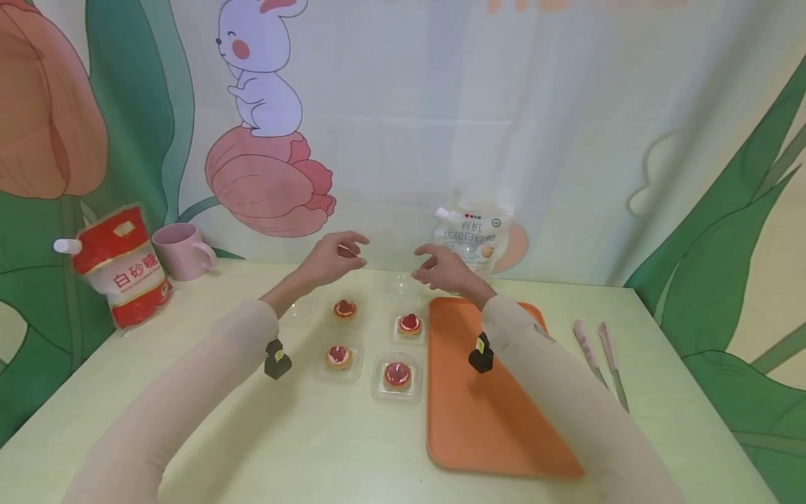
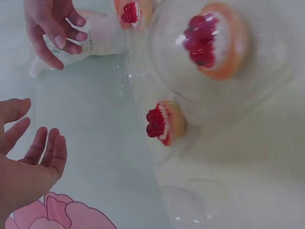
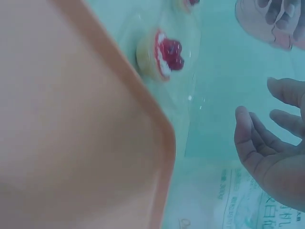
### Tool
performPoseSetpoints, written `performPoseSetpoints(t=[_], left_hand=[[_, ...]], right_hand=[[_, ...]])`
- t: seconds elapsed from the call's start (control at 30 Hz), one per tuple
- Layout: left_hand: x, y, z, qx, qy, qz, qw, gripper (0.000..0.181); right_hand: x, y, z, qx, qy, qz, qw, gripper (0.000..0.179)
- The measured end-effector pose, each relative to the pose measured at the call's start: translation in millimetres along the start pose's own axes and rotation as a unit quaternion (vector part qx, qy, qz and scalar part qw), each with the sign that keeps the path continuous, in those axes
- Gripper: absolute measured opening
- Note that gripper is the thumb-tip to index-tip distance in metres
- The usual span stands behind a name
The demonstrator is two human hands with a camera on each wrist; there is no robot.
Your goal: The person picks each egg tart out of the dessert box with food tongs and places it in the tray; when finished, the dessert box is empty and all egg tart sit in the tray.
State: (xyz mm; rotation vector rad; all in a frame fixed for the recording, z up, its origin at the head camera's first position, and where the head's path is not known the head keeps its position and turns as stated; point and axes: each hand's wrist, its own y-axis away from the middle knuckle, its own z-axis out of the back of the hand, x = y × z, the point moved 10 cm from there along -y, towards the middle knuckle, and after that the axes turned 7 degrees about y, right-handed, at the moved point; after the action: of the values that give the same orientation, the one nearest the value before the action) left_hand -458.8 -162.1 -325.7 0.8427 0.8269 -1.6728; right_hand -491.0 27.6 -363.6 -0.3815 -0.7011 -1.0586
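Note:
My left hand [image 1: 332,259] is raised above the far part of the table, its fingers loosely bent and holding nothing. Opposite it, my right hand [image 1: 446,269] hovers in front of a white sugar pouch [image 1: 469,234], likewise with nothing between thumb and fingers. Below them several small tarts with red fruit and white cream stand in clear plastic containers: a back-left tart [image 1: 344,309], a back-right tart [image 1: 410,324], a front-left tart [image 1: 338,357] and a front-right tart [image 1: 398,375]. In the left wrist view, a tart [image 2: 164,122] lies to the right of both hands.
An orange tray [image 1: 478,427] lies under my right forearm. Two utensils with pink handles, one handle [image 1: 585,339] showing clearly, lie further right. A red sugar pouch [image 1: 129,269] and a pink mug [image 1: 182,252] stand at the back left. A printed curtain [image 1: 390,140] hangs behind the table.

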Motion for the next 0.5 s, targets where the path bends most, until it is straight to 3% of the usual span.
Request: performPoseSetpoints(t=[0.27, 0.5], left_hand=[[19.6, 54.0, 21.0, -0.025, 0.067, -0.027, 0.9971, 0.038], [51.1, 94.5, 19.4, -0.021, 0.09, -0.02, 0.9955, 0.04]], right_hand=[[19, 23.4, -4, -0.009, -0.026, 0.026, 0.9993, 0.052], [40, 37.3, -20, 0.007, -0.029, 0.056, 0.998, 0.052]])
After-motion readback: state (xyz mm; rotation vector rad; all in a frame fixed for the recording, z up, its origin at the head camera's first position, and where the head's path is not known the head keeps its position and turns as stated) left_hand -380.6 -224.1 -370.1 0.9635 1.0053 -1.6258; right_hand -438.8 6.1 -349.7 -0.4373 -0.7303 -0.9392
